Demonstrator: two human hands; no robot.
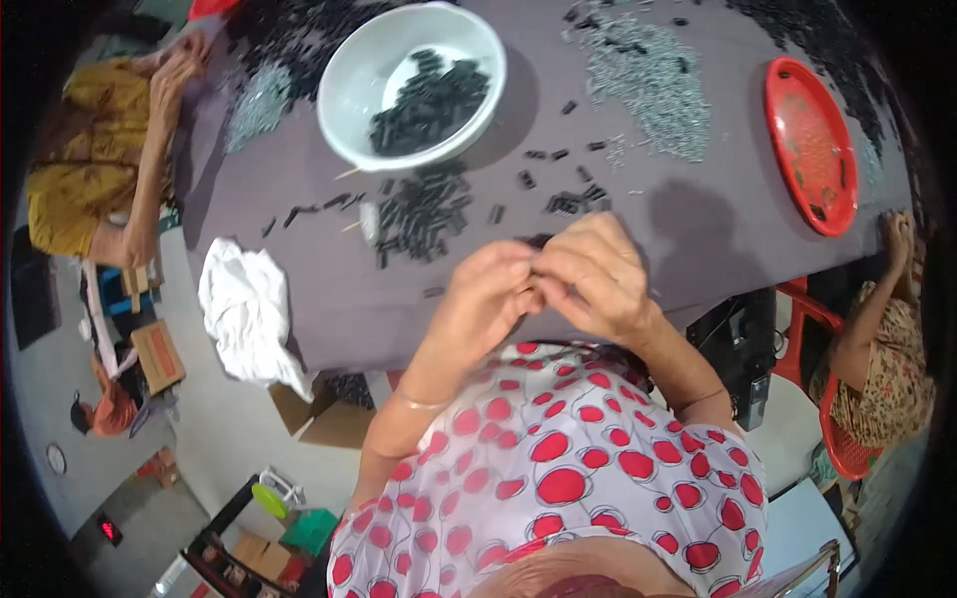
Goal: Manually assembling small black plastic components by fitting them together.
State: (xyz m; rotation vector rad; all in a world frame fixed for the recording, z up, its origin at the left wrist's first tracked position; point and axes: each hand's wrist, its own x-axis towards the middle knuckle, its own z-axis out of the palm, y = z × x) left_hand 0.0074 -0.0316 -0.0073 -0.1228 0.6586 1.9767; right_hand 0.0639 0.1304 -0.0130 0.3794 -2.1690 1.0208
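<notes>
My left hand and my right hand meet above the table's near edge, fingertips pinched together. Whatever lies between them is too small and covered to make out. Just beyond the fingers are a few small black tube-like pieces. A larger heap of the same black pieces spreads to the left, beside a small whitish object with a thin stick near it. Behind that heap stands a white bowl, partly filled with black pieces.
Small silvery metal parts are heaped at the far right, near a red oval tray. A crumpled white cloth hangs over the left table edge, above an open cardboard box. People sit at left and right.
</notes>
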